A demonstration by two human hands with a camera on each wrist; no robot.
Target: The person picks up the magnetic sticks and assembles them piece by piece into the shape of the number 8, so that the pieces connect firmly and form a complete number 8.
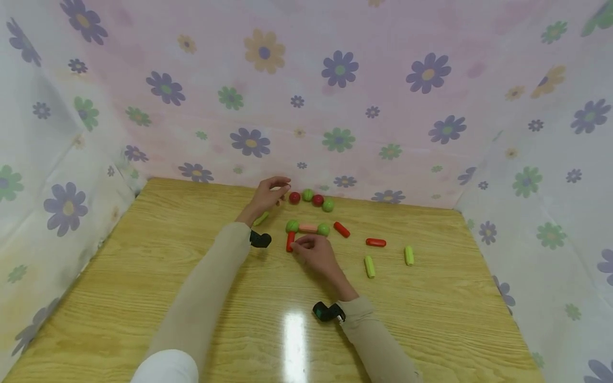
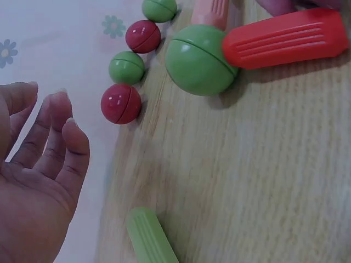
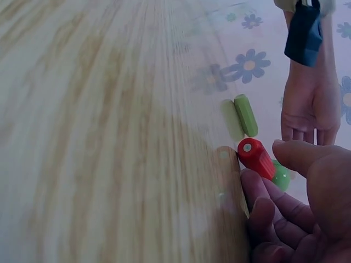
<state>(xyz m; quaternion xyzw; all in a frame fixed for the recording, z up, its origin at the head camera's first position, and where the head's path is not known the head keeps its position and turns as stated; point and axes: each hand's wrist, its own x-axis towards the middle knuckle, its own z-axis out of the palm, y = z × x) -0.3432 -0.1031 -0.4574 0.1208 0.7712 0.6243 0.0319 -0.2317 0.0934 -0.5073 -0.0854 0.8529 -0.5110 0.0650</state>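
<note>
The left hand (image 1: 269, 196) hovers near the back edge, left of a row of red and green balls (image 1: 294, 198); in the left wrist view the hand (image 2: 44, 159) has bent fingers and holds nothing. A light green stick (image 1: 261, 218) lies below it. The right hand (image 1: 318, 255) is beside a red stick (image 1: 290, 241), which joins a green ball (image 1: 292, 226) at its upper end. That ball, a pink stick (image 1: 308, 227) and another green ball (image 1: 323, 230) form a line. In the right wrist view, thumb and fingers stand around the red stick (image 3: 256, 156); contact is unclear.
Right of the joined pieces lie two red sticks (image 1: 341, 230) (image 1: 375, 242) and two yellow-green sticks (image 1: 370, 266) (image 1: 409, 255). A flowered cloth (image 1: 306, 106) stands behind the wooden table (image 1: 431, 319) and along both sides.
</note>
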